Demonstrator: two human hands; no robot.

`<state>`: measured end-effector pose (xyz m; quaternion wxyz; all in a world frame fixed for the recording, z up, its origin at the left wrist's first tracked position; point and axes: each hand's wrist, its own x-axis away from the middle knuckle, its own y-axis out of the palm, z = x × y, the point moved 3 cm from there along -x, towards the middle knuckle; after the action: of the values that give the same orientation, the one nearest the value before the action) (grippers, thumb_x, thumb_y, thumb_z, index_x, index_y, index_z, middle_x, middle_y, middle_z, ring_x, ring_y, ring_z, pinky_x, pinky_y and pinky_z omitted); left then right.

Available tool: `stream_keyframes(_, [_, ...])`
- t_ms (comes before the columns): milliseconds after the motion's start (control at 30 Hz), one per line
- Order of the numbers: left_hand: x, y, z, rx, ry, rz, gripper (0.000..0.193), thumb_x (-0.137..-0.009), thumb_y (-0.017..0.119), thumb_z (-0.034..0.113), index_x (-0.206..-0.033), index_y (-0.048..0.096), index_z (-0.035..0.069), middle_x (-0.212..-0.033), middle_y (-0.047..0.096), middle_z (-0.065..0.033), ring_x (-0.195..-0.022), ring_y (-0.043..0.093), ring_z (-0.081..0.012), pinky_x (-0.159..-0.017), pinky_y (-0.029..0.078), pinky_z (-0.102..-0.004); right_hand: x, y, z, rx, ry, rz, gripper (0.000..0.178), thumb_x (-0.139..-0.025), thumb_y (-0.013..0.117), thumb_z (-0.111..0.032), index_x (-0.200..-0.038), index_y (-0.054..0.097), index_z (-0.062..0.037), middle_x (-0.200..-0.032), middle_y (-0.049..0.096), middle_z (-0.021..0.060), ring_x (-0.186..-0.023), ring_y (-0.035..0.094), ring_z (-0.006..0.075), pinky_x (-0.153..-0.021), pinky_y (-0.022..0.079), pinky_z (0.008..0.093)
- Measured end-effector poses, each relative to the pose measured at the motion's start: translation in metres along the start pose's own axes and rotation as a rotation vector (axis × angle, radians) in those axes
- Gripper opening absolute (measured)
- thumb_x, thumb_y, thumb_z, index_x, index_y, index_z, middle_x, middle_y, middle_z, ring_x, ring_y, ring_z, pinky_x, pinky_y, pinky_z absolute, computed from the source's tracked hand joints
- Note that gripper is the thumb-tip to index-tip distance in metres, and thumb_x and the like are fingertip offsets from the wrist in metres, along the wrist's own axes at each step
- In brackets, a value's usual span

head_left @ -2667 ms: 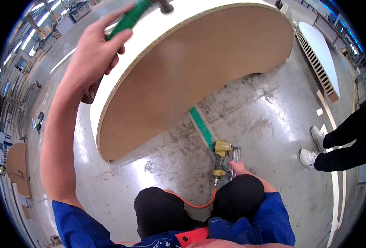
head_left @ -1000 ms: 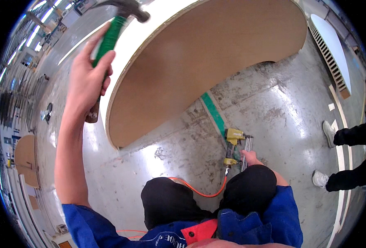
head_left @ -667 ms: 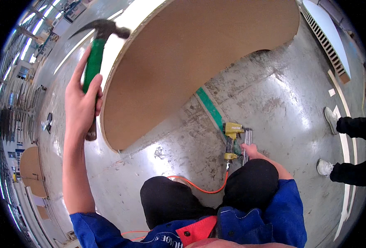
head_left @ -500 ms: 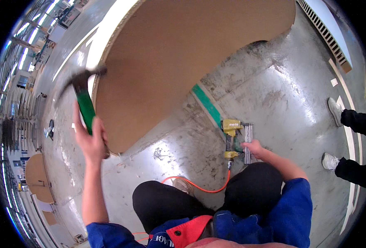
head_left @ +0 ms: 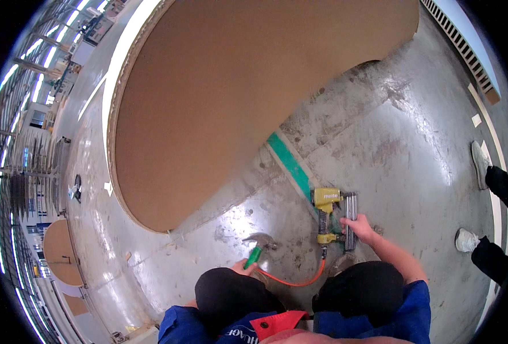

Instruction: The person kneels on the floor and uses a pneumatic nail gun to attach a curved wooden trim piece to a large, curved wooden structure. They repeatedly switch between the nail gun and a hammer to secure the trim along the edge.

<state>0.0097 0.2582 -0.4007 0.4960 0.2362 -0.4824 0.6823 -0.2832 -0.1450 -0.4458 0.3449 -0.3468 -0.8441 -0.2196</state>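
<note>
Low beside my left knee, my left hand [head_left: 243, 266] grips a claw hammer [head_left: 254, 255] by its green handle, the dark head pointing away from me over the floor. My knee hides part of that hand. On the right, my right hand [head_left: 359, 227] is closed around the silver magazine of a yellow nail gun [head_left: 326, 199]. An orange air hose [head_left: 293, 284] runs from the bottom of its handle back between my legs. Ahead and to the left stands a large brown board panel [head_left: 208, 97] with a curved outline and a pale strip along its left edge.
A person's legs and white shoes [head_left: 467, 240] are at the right. A white panel with a slatted edge [head_left: 466, 51] lies at the far right. A green floor stripe [head_left: 290, 163] runs toward the nail gun. Another brown board [head_left: 63, 252] stands at the left.
My left hand has brought the hammer down from the panel's left edge to beside my left knee. My right hand still holds the nail gun, which appears slightly lower in view.
</note>
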Motion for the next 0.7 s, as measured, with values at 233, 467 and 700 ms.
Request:
stream_keyframes(233, [-0.015, 0.05, 0.007, -0.065, -0.062, 0.13, 0.058, -0.084, 0.067, 0.06, -0.083, 0.067, 0.002, -0.063, 0.066, -0.0087, -0.061, 0.067, -0.0206, -0.06, 0.051, -0.0379, 0.004, 0.003, 0.01, 0.061, -0.04, 0.226, 0.023, -0.083, 0.07, -0.02, -0.072, 0.065, -0.0001, -0.064, 0.064, 0.0059, -0.054, 0.062, 0.0135, -0.053, 0.051, 0.0305])
stream_keyframes(467, [-0.025, 0.061, -0.045, -0.153, -0.206, 0.16, 0.058, -0.08, 0.071, 0.061, -0.087, 0.067, 0.004, -0.065, 0.066, -0.0078, -0.061, 0.067, -0.0198, -0.059, 0.052, -0.0369, 0.014, 0.034, 0.0, 0.093, -0.075, 0.467, 0.024, -0.077, 0.068, -0.019, -0.071, 0.062, 0.0035, -0.058, 0.061, 0.0068, -0.05, 0.06, 0.0142, -0.048, 0.048, 0.0329])
stream_keyframes(700, [-0.024, 0.058, -0.033, -0.014, -0.19, 0.027, 0.053, -0.082, 0.072, 0.057, -0.09, 0.067, 0.005, -0.065, 0.066, -0.0063, -0.062, 0.067, -0.0185, -0.059, 0.052, -0.0354, -0.008, 0.033, -0.032, 0.127, -0.153, 0.461, 0.024, -0.076, 0.069, -0.019, -0.072, 0.062, 0.0033, -0.056, 0.06, 0.0067, -0.05, 0.058, 0.014, -0.047, 0.045, 0.0325])
